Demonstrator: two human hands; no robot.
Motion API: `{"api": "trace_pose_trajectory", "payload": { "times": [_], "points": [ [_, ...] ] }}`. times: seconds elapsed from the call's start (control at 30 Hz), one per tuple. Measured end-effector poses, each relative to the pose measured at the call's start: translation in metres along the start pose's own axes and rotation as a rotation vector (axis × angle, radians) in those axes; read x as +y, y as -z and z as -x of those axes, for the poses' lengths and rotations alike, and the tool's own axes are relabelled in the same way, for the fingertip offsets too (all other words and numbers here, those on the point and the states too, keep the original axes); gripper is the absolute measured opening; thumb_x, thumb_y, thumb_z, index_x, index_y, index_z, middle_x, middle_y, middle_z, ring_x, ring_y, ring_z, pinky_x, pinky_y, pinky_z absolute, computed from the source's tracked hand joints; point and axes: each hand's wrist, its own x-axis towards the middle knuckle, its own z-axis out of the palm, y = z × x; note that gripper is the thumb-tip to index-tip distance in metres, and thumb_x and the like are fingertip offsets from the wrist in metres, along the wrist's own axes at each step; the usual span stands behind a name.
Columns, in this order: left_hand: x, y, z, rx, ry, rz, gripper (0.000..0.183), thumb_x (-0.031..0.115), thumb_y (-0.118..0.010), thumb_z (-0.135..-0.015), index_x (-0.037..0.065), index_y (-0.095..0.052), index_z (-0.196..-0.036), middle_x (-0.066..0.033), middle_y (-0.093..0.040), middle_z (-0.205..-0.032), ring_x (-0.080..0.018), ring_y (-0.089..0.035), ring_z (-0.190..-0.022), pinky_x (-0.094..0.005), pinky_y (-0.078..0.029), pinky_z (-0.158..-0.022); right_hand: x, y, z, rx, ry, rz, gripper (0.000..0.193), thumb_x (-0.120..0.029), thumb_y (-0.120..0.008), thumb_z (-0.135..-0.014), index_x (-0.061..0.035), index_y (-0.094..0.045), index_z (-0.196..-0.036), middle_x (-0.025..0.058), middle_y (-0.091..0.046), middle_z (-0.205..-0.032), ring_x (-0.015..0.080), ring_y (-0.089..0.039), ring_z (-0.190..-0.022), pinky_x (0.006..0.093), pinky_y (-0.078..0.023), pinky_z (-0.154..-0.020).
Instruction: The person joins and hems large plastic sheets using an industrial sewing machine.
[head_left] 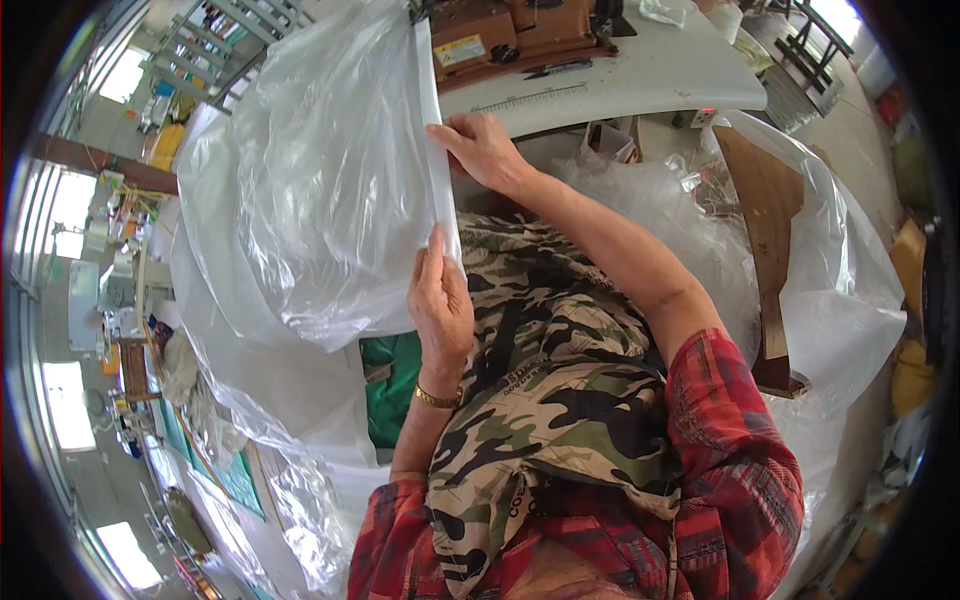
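A large translucent plastic sheet (320, 170) spreads across the left of the work surface, with a narrow white folded strip along its right edge. My right hand (488, 152) pinches that edge between thumb and fingers, just below the brown sewing machine (520, 35). Lower on the same edge, my left hand (440, 312) grips the fold with its fingers straight and close together; its thumb is partly hidden. The top end of the fold runs up beside the machine's left side, where the needle area is hard to make out.
The pale machine table (660, 75) with a printed ruler scale reaches right. More clear plastic (840, 260) and a brown board-like piece (762, 190) lie to my right. A camouflage apron (570, 400) covers my lap. Green material (392, 385) shows beneath the sheet.
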Motion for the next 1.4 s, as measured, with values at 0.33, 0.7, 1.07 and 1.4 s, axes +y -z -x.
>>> {"api": "trace_pose_trajectory", "payload": {
  "times": [0.33, 0.7, 1.07, 1.4],
  "points": [
    [-0.018, -0.046, -0.021, -0.033, -0.099, -0.05, 0.025, -0.003, -0.061, -0.083, 0.0, -0.064, -0.107, -0.0163, -0.06, -0.079, -0.0367, -0.06, -0.069, -0.0412, -0.049, -0.062, 0.037, 0.016, -0.095, 0.232, 0.259, 0.238, 0.043, -0.033, -0.061, -0.085, 0.008, -0.059, -0.073, 0.0285, -0.053, -0.065, 0.0434, -0.055, -0.062, 0.046, -0.044, -0.06],
    [-0.037, -0.062, -0.108, -0.027, -0.155, -0.172, 0.022, 0.0, -0.061, -0.084, -0.003, -0.066, -0.104, -0.0203, -0.067, -0.09, -0.0371, -0.066, -0.081, -0.0419, -0.052, -0.071, 0.037, 0.014, -0.088, 0.235, 0.314, 0.13, 0.041, -0.028, -0.06, -0.09, 0.0086, -0.055, -0.073, 0.0241, -0.044, -0.059, 0.0325, -0.037, -0.053, 0.0421, -0.04, -0.056],
    [-0.049, -0.076, -0.21, 0.099, -0.242, -0.297, 0.02, 0.003, -0.059, -0.083, -0.004, -0.067, -0.1, -0.0217, -0.068, -0.093, -0.0382, -0.067, -0.084, -0.0437, -0.053, -0.074, 0.027, 0.018, -0.082, 0.193, 0.251, -0.184, 0.039, -0.027, -0.053, -0.099, 0.0045, -0.054, -0.076, 0.0034, -0.045, -0.058, 0.0103, -0.038, -0.06, 0.0312, -0.039, -0.054],
    [-0.048, -0.08, -0.265, 0.103, -0.288, -0.467, 0.02, 0.008, -0.055, -0.086, -0.001, -0.067, -0.099, -0.0195, -0.067, -0.088, -0.0371, -0.065, -0.081, -0.047, -0.05, -0.07, 0.027, 0.02, -0.081, 0.191, 0.269, -0.132, 0.037, -0.025, -0.051, -0.1, 0.0039, -0.055, -0.077, 0.0075, -0.054, -0.059, 0.0132, -0.049, -0.056, 0.0316, -0.043, -0.054]
  ]
}}
